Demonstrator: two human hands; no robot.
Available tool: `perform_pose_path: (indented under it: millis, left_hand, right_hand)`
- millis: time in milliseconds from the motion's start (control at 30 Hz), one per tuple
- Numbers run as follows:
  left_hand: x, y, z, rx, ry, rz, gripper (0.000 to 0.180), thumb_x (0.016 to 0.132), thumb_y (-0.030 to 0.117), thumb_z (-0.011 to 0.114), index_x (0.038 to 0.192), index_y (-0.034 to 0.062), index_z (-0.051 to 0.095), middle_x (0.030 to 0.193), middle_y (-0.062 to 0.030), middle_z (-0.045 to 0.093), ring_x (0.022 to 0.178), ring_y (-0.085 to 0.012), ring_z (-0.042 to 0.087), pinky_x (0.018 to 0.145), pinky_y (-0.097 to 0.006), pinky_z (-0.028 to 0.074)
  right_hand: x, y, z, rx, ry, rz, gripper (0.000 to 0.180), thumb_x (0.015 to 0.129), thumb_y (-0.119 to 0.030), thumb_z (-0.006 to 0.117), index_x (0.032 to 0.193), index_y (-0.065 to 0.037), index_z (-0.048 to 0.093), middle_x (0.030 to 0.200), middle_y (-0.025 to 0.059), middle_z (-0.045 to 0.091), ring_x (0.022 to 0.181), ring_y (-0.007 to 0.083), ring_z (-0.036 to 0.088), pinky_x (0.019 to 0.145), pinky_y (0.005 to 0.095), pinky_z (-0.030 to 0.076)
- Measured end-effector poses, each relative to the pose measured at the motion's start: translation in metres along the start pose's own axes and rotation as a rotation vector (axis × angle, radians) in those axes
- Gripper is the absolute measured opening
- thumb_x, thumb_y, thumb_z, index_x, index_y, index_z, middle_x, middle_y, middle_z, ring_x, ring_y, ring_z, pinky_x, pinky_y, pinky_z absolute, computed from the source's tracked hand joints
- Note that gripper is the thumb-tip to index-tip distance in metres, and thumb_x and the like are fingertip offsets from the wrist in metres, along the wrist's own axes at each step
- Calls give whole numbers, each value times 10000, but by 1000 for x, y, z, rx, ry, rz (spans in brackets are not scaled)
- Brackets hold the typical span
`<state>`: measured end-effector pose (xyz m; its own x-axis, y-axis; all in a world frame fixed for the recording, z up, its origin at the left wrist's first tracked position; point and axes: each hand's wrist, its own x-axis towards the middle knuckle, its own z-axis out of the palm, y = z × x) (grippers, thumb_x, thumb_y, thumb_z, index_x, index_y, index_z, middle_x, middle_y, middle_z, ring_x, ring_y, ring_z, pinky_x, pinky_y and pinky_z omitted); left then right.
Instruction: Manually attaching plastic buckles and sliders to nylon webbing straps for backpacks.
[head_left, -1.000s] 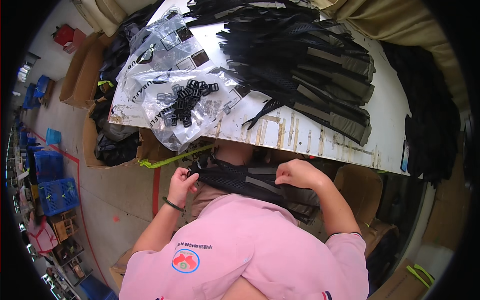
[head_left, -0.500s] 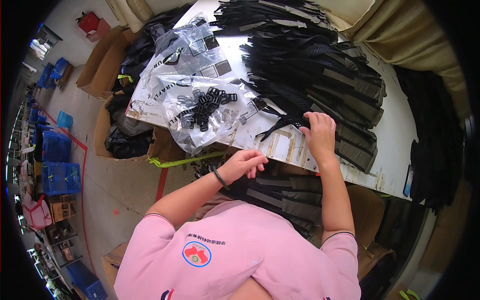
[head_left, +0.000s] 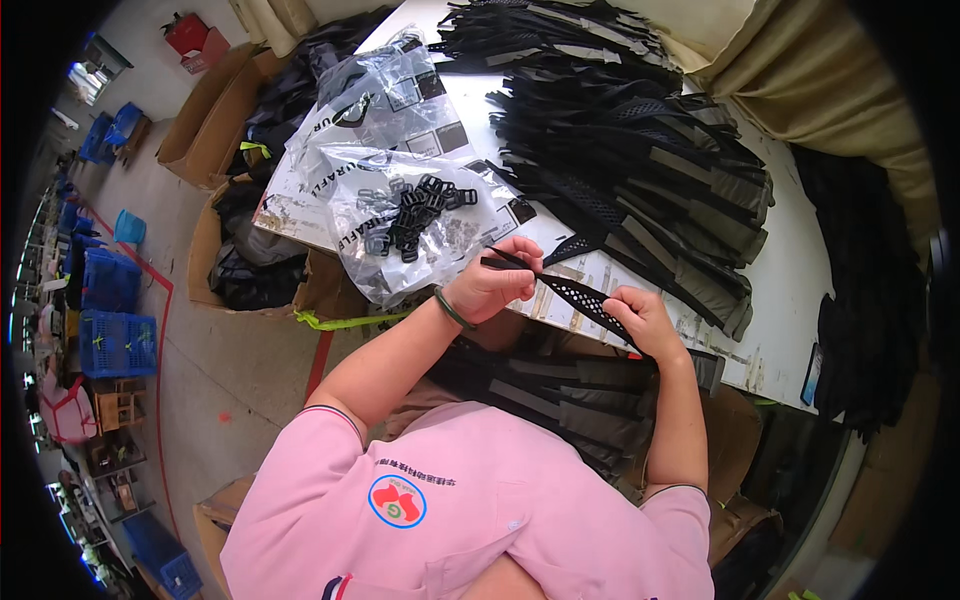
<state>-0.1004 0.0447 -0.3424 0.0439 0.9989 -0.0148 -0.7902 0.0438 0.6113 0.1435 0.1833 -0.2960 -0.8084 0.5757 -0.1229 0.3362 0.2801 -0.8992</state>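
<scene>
Head view: strap (head_left: 580, 296), black with a mesh middle, stretched between two bare hands at frame centre, above the near edge of the white bench (head_left: 790, 270). Left hand (head_left: 497, 280): fingers closed on the strap's narrow end, a short tip poking out to the left. Dark bracelet (head_left: 452, 308) on that wrist. Right hand (head_left: 645, 320): thumb and fingers pinching the wider mesh part, lower and to the right. Strap slants down from left to right; its far end is hidden by the right hand.

Bench, upper centre to right: pile (head_left: 620, 170) of black and grey pieces, overlapping, fanned out. Left of the pile, clear bag (head_left: 375, 165), black buckles (head_left: 420, 215) heaped in its middle. More black and grey pieces (head_left: 550, 390) lie across the lap, below the hands. Black cloth (head_left: 860, 300) stacked at right of frame, beige curtain (head_left: 840, 100) upper right. Upper left: open carton (head_left: 215, 125). Far left: blue crates (head_left: 118, 343) on the floor (head_left: 240, 400), near a red line (head_left: 165, 330).
</scene>
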Motion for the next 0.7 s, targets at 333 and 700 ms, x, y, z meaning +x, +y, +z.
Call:
perform_pose_path:
  millis: [333,700]
  left_hand:
    - [-32,4,-12,561,616,196,123,837,13,661,911,24,564,791,-66,638,661,-132,659,521,-210,511]
    - [6,72,-43,1713,629,484,195,790,194,714,898,58,626,811,-68,597,763,-220,604,664,-323,490]
  right_hand:
    - [37,-7,38,-689,205,-302,371,721,-91,721,1074,-66,612,1055,94,604,994,298,549,814,380,448]
    - [84,-7,135,78,141,-266,198,813,-38,647,1009,-18,627,879,137,620,745,284,604,650,322,479]
